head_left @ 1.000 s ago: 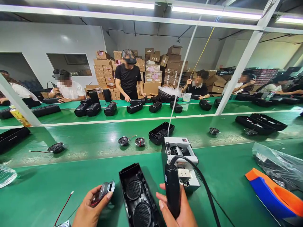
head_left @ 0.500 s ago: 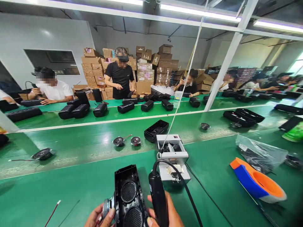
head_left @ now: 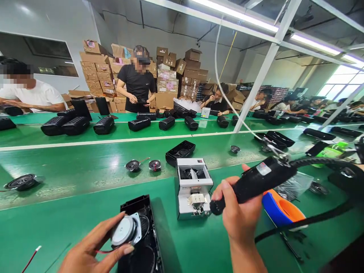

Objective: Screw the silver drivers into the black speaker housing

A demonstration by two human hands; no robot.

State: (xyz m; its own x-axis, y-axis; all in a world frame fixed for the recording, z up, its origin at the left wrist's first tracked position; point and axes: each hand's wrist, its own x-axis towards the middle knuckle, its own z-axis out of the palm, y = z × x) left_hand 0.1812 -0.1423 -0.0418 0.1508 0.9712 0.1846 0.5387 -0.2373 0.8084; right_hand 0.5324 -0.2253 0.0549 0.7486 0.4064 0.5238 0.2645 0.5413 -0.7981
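Note:
My left hand (head_left: 91, 252) holds a round silver speaker driver (head_left: 125, 230) over the upper opening of a black speaker housing (head_left: 142, 242) that lies on the green table near the bottom edge. My right hand (head_left: 237, 212) grips a black electric screwdriver (head_left: 256, 180), held nearly level, its tip next to the outlet of a grey-white screw feeder box (head_left: 193, 187). A thick black cable and a white hanging cord run from the screwdriver's rear.
A blue and orange bin (head_left: 280, 208) and a clear plastic bag (head_left: 295, 185) lie right of my hand. Loose drivers (head_left: 133, 165) and an empty housing (head_left: 180, 151) sit on the conveyor (head_left: 85, 167). Several people work across the belt, with cardboard boxes (head_left: 170, 76) stacked behind.
My right hand swung the screwdriver from upright to nearly level and moved right toward the feeder box. My left hand brought the driver onto the housing's upper opening. The view turned right.

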